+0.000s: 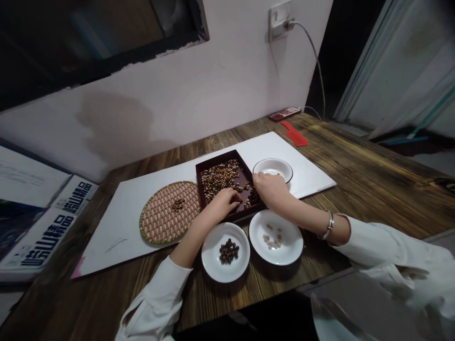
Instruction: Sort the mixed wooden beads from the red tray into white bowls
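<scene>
A dark red tray [243,176] holds many brown and tan beads [219,176]. My left hand [227,201] reaches over its front part, fingers bent towards the beads; whether it holds one is too small to tell. My right hand [268,187] is above the tray's right edge, beside a rimmed white bowl [265,163], its fingers pressed together with their tips hidden. Dark beads [229,251] lie in the front left white plate [227,274]. The plate to its right [284,258] has pale beads [273,237]. A round woven mat [156,220] carries a small greenish bead pile [178,204].
A white board [121,208] lies under the tray and mat on the wooden table [377,175]. A red comb [294,134] and a phone [285,114] lie at the back right. Cartons [46,232] stand at the left, and a cable [320,66] hangs from the wall socket [280,21].
</scene>
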A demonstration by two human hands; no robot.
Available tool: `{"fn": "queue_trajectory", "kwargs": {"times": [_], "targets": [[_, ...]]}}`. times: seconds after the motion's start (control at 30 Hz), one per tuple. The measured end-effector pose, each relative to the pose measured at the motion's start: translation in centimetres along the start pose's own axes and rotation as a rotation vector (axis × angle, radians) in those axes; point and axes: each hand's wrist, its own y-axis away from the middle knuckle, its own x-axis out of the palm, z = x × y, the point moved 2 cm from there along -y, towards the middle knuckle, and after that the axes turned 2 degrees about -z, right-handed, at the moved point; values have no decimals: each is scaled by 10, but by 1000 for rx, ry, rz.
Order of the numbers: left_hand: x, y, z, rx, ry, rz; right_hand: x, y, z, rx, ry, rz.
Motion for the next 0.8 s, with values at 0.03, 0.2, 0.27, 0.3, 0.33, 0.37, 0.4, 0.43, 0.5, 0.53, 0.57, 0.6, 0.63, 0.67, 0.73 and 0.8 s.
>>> {"fn": "queue_trajectory", "kwargs": {"times": [0.03,0.2,0.27,0.3,0.33,0.37,0.4,0.43,0.5,0.53,0.57,0.6,0.63,0.67,0.73,0.8], "targets": [[0,0,0,6,-3,10,0,0,0,1,0,-1],[-2,-1,-3,-30,-11,13,4,-2,-1,5,-3,-10],[-2,-1,-4,-20,-19,17,5,-2,-1,6,1,-6],[-2,-1,-4,-14,-25,20,6,-3,-1,5,7,-4],[-2,0,-4,-9,-31,22,6,-3,-1,3,14,-3],[-1,0,-4,-4,-35,18,6,-3,-1,1,19,-2],[-1,0,-4,0,-36,11,6,-2,-1,1,23,-2],[0,0,-3,5,-34,2,5,-2,-1,1,23,-1],[0,0,-3,7,-20,-13,4,-2,-1,5,16,2],[0,0,-3,0,-11,-18,4,-1,-1,5,11,4],[0,0,-3,-14,-3,-22,3,-1,-1,4,6,6],[-1,1,-3,-33,4,-24,3,-1,-1,3,4,8],[-1,1,-4,-52,9,-26,2,-1,-1,2,4,10],[-1,2,-5,-67,12,-28,2,-1,-1,0,6,11],[-2,3,-6,-74,17,-30,2,-1,-1,-4,10,11],[-2,3,-6,-59,25,-37,2,-1,-1,-4,12,11]]}}
